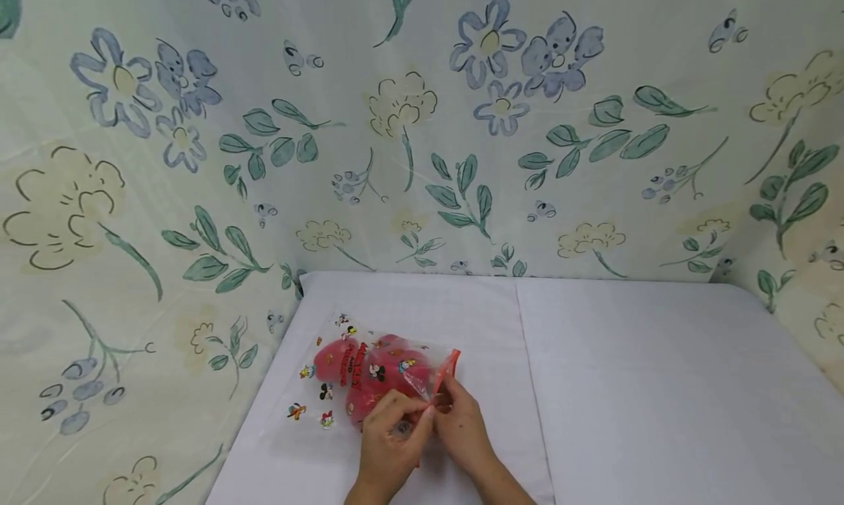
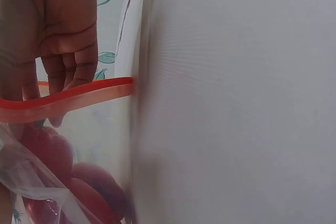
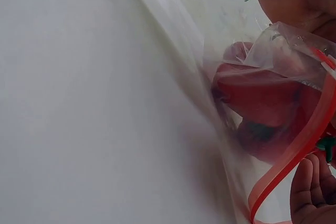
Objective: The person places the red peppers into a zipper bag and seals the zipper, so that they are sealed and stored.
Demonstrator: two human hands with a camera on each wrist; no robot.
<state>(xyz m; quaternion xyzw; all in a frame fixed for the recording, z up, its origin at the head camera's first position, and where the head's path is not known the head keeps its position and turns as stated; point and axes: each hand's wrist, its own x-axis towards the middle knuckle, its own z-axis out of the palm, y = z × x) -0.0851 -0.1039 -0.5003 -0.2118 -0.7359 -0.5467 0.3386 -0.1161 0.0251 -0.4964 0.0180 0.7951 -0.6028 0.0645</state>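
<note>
A clear zip bag (image 1: pixel 277 432) printed with small cartoon figures lies on the white table, its red zip edge (image 1: pixel 453 360) turned toward the right. Inside are several red peppers (image 1: pixel 389 362); green stems show in the wrist views. My left hand (image 1: pixel 389 443) pinches the bag at the zip edge between thumb and index finger. Close against it, my right hand (image 1: pixel 464 426) grips the same edge with curled fingers. The red strip (image 2: pixel 79 94) looks parted from the far side in the left wrist view. The hands hide the lower part of the opening.
A white cloth (image 1: pixel 659 388) covers the table, with a crease running front to back right of the bag. Behind and at the sides hangs a flower-patterned curtain (image 1: pixel 409 197), meeting the table's back edge.
</note>
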